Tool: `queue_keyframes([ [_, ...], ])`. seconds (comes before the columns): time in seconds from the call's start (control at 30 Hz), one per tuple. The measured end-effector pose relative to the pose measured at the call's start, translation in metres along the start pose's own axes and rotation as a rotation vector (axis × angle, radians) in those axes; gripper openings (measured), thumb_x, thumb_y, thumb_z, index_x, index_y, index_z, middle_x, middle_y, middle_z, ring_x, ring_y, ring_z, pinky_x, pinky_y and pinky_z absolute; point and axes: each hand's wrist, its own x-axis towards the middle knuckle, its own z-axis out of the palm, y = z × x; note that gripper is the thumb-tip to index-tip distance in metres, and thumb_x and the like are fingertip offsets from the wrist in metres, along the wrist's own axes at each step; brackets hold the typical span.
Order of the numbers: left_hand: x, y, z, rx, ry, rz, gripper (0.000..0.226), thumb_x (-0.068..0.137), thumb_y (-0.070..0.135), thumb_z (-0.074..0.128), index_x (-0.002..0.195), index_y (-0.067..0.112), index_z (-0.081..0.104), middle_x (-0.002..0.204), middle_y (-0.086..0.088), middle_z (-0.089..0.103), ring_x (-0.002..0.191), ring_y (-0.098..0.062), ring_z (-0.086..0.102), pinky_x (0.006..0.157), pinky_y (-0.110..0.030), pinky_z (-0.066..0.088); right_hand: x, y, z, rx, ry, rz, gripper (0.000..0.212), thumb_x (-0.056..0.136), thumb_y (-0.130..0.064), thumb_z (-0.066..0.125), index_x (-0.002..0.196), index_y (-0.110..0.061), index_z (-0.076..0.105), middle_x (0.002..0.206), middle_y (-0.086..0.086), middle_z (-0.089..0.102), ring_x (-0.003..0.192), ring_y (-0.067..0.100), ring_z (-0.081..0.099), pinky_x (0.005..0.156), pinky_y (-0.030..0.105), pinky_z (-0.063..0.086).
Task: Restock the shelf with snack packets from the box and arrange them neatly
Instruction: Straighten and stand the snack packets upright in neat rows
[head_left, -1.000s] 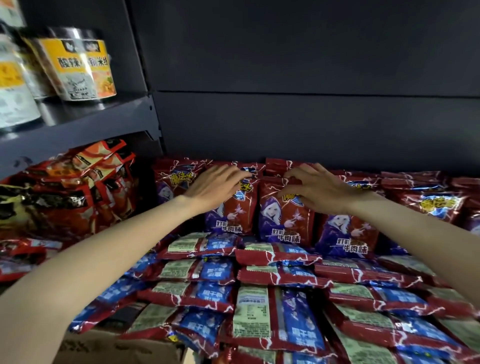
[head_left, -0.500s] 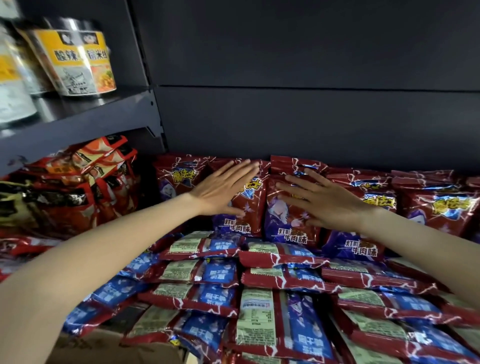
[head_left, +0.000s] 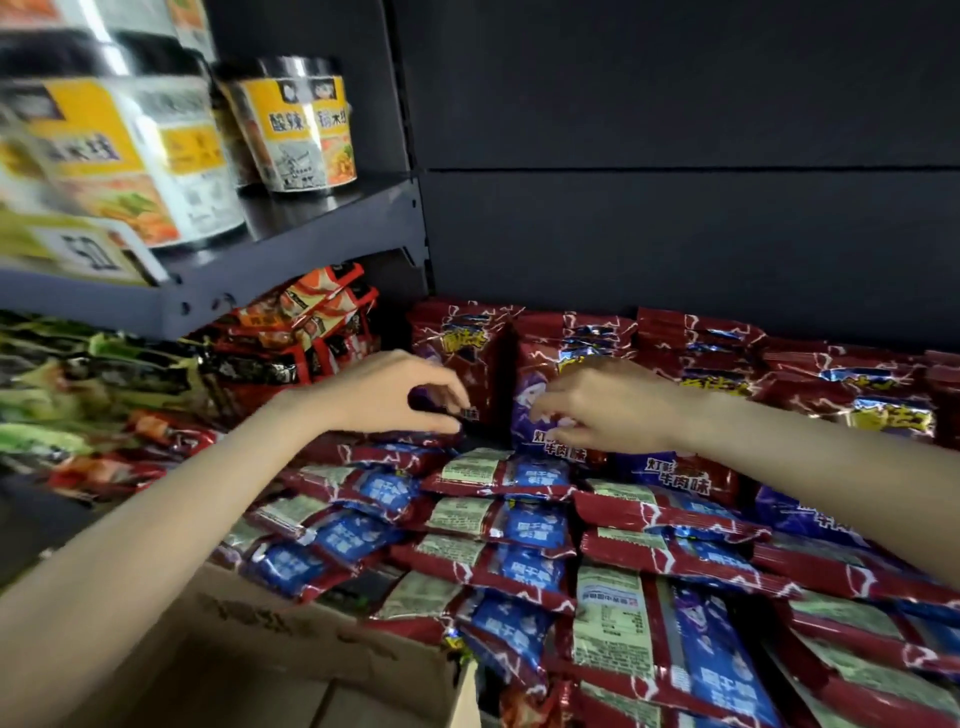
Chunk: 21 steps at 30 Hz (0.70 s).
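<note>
Two bare arms reach forward over a dark shelf (head_left: 675, 249) packed with red and blue snack packets (head_left: 524, 525) lying flat in overlapping rows. At the far side, more red packets stand upright against the back panel. The left hand (head_left: 384, 395) curls its fingers and thumb around the lower edge of one upright packet (head_left: 462, 358). The right hand (head_left: 608, 410), fingers bent, pinches the front of the neighbouring upright packet (head_left: 540, 400). An open cardboard box (head_left: 291, 660) sits near left. Instant noodle cups (head_left: 306, 130) stand on the upper left shelf.
</note>
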Motion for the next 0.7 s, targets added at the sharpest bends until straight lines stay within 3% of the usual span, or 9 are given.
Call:
queue_keyframes([
  [0.1,-0.03,-0.021,-0.002,-0.057,-0.159,-0.163,0.042,0.074,0.058,0.065,0.114,0.044,0.059,0.117,0.025,0.057,0.106,0.007,0.051,0.094,-0.021,0.041,0.012,0.01,0.019,-0.243,-0.106,0.012,0.043,0.093,-0.042,0.052,0.132,-0.025,0.05,0.143,0.002,0.043,0.135,0.024,0.033,0.112,0.041,0.028],
  [0.13,-0.035,-0.026,-0.002,-0.06,-0.174,-0.193,0.04,0.076,0.055,0.065,0.114,0.045,0.06,0.118,0.023,0.056,0.106,0.005,0.051,0.094,-0.022,0.041,0.012,0.012,0.022,-0.286,-0.113,0.018,0.047,0.089,-0.04,0.059,0.132,-0.025,0.052,0.147,0.004,0.039,0.139,0.024,0.029,0.113,0.043,0.022],
  [0.2,-0.036,-0.031,-0.003,0.036,-0.164,-0.19,0.033,0.081,0.049,0.063,0.113,0.041,0.062,0.119,0.019,0.058,0.104,0.0,0.053,0.092,-0.026,0.044,0.009,0.017,0.026,-0.358,-0.064,-0.015,0.056,0.065,-0.038,0.081,0.117,-0.023,0.066,0.139,0.008,0.05,0.131,0.028,0.044,0.106,0.052,0.032],
  [0.27,-0.029,-0.03,-0.001,0.211,-0.099,-0.13,0.025,0.087,0.043,0.059,0.11,0.033,0.065,0.115,0.016,0.063,0.1,-0.002,0.058,0.091,-0.03,0.046,0.008,0.025,0.036,-0.38,-0.021,-0.04,0.062,0.046,-0.038,0.09,0.102,-0.022,0.073,0.129,0.008,0.059,0.121,0.029,0.055,0.098,0.054,0.039],
  [0.33,-0.019,-0.027,0.002,0.376,0.08,-0.016,0.023,0.092,0.037,0.055,0.106,0.024,0.067,0.108,0.01,0.066,0.096,-0.008,0.06,0.081,-0.031,0.051,0.008,0.026,0.039,-0.358,-0.034,-0.031,0.059,0.047,-0.038,0.09,0.101,-0.023,0.073,0.13,0.007,0.059,0.122,0.028,0.055,0.099,0.053,0.037],
  [0.43,0.001,-0.026,0.004,0.548,0.411,0.147,0.017,0.09,0.027,0.059,0.098,0.016,0.069,0.096,0.003,0.067,0.085,-0.016,0.059,0.05,-0.029,0.053,0.01,0.027,0.04,-0.346,0.069,-0.055,0.052,0.056,-0.036,0.087,0.103,-0.021,0.073,0.129,0.007,0.06,0.121,0.03,0.055,0.099,0.055,0.038],
  [0.5,0.018,-0.029,0.007,0.584,0.506,0.155,0.015,0.089,0.025,0.059,0.095,0.016,0.069,0.092,0.003,0.066,0.082,-0.017,0.058,0.041,-0.027,0.05,0.011,0.029,0.037,-0.353,0.095,-0.044,0.052,0.059,-0.038,0.086,0.106,-0.021,0.072,0.131,0.007,0.059,0.123,0.03,0.053,0.1,0.057,0.037],
  [0.6,0.046,-0.033,0.015,0.471,0.536,0.046,0.016,0.092,0.025,0.056,0.097,0.014,0.066,0.094,-0.001,0.063,0.087,-0.022,0.06,0.048,-0.03,0.051,0.013,0.032,0.035,-0.368,0.084,-0.008,0.058,0.059,-0.043,0.085,0.112,-0.025,0.069,0.137,0.005,0.053,0.129,0.028,0.046,0.109,0.054,0.028],
  [0.7,0.073,-0.036,0.02,0.368,0.478,-0.145,0.021,0.096,0.031,0.049,0.104,0.016,0.062,0.104,-0.001,0.059,0.094,-0.023,0.06,0.064,-0.037,0.054,0.014,0.035,0.036,-0.38,0.078,0.043,0.067,0.069,-0.049,0.076,0.129,-0.025,0.057,0.15,0.006,0.035,0.14,0.026,0.026,0.113,0.053,0.013],
])
